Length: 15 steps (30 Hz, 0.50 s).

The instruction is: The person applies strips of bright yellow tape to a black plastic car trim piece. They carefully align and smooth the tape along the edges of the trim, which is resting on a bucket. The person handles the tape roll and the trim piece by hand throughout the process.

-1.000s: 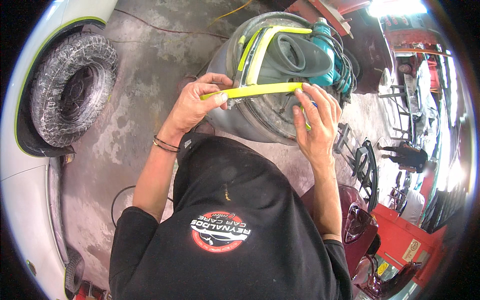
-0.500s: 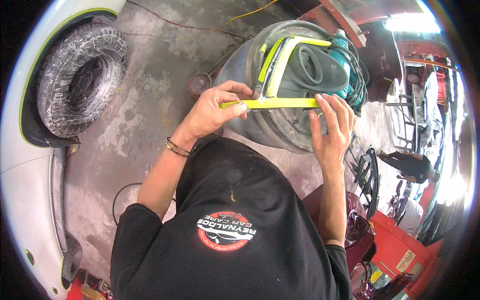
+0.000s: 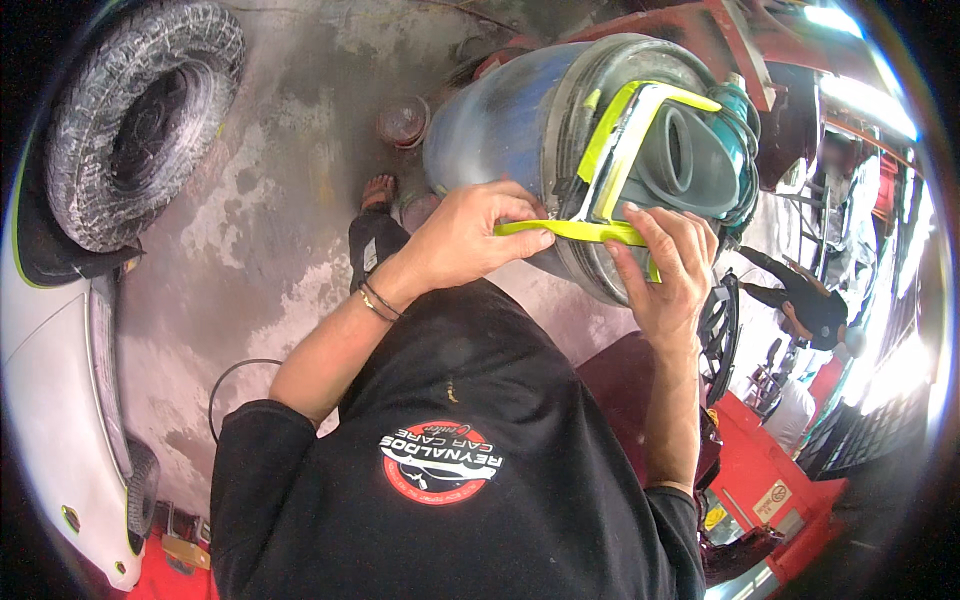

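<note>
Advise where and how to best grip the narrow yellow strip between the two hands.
Probably pinch the yellow strip near each end, between thumb and fingers, coming from the near side. It is long and narrow and runs crosswise, with its near edge toward the black shirt and the drum beyond it. The left hand and right hand pinch it near those ends.

Workshop interior, seen from above. The concrete floor [image 3: 290, 200], blotched in grey and pale tones, extends from eight to eleven o'clock. A pale vehicle [image 3: 55, 370] borders it near nine o'clock, its dusty tyre [image 3: 88, 150] at ten. A red beam [image 3: 742, 50] slants between one and two; an elongated bright light [image 3: 868, 105] glows at two; a red structure [image 3: 745, 430] occupies four.
</note>
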### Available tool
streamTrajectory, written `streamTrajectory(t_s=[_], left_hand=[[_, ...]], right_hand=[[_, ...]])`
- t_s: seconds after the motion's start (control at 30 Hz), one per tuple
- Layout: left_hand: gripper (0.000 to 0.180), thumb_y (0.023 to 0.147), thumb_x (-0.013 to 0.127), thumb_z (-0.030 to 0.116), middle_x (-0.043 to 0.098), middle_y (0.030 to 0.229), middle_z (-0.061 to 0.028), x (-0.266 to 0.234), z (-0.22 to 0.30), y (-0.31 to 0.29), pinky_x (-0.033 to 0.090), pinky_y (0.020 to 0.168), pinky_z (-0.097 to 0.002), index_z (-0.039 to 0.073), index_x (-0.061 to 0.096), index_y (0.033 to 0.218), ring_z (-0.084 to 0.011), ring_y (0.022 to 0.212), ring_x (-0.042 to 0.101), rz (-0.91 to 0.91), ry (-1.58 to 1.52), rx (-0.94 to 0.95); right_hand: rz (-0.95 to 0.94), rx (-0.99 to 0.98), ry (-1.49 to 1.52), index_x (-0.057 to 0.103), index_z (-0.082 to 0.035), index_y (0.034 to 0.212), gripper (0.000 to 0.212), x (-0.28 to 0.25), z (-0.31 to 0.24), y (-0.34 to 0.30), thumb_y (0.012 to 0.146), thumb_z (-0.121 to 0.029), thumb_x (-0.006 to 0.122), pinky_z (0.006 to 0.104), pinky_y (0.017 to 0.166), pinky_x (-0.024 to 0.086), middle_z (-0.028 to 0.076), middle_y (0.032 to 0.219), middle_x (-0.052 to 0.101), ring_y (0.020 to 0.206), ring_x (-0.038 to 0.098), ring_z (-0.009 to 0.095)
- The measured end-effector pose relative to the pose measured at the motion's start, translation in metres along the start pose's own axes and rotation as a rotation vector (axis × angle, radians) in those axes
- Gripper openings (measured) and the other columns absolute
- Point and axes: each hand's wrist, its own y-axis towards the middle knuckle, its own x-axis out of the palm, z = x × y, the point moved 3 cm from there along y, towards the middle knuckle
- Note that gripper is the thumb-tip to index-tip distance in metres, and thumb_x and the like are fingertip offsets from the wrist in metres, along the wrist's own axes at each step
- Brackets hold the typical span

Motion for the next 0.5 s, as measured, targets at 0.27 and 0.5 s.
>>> streamTrajectory(t_s=[0.27,0.5], left_hand=[[0.043,0.097,0.081,0.042,0.075,0.087,-0.0214,-0.011,0.032,-0.002,0.055,0.072,-0.0493,0.000,0.084,0.109,-0.0381,0.078,0.075,-0.033,0.350,-0.066],[0.047,0.096,0.081,0.043,0.077,0.091,-0.0252,-0.022,0.024,-0.003,0.058,0.078,-0.0492,-0.001,0.080,0.114,-0.0402,0.085,0.078,-0.067,0.385,-0.135]], right_hand=[[-0.129,0.041,-0.065,0.079,-0.012,0.135,0.057,-0.009,0.004,0.003,0.083,-0.023,0.098,0.0473,0.105,0.049,0.008,0.118,0.078,0.110,0.072,0.029],[0.103,0.278,-0.169,0.079,-0.010,0.137,0.056,-0.021,-0.014,-0.026,0.084,-0.008,0.096,0.0466,0.105,0.050,0.012,0.120,0.076,0.112,0.071,0.032]])
